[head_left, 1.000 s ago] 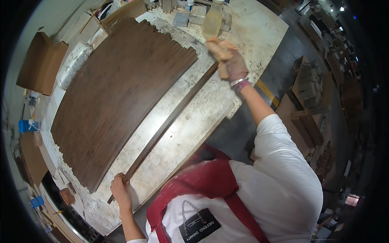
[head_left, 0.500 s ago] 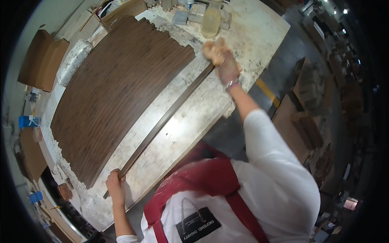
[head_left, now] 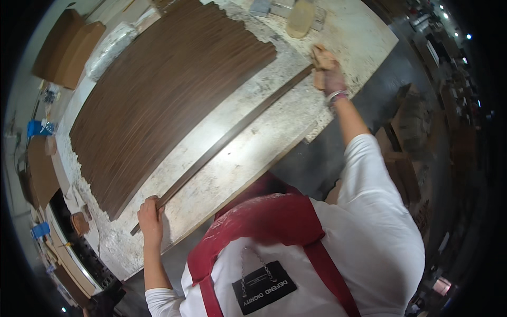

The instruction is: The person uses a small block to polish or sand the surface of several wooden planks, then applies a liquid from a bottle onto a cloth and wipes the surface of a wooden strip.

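A long, narrow dark brown wooden strip (head_left: pixel 222 142) lies diagonally across the pale, stained worktable (head_left: pixel 232 182). My left hand (head_left: pixel 150 216) is closed around the strip close to its near-left end, and a short piece of it sticks out past the fingers. At the far-right end, my right hand (head_left: pixel 334 79) grips a bunched peach-tan cloth (head_left: pixel 323 57). That cloth meets the end of the strip; whether the fingers also hold the wood is hidden. Left of the strip, many similar brown strips (head_left: pixel 174 100) lie side by side in a wide sheet.
A bottle of yellowish liquid (head_left: pixel 300 20) stands beyond my right hand, beside grey blocks (head_left: pixel 260 7). Along the far left are a plastic-wrapped bundle (head_left: pixel 111 50) and an open cardboard box (head_left: pixel 68 50). The table's front edge (head_left: pixel 253 177) runs close to my red apron (head_left: pixel 259 219).
The whole view has shifted. My right hand, with the cloth, has lowered against the strip's far end. My left hand keeps its hold near the other end.
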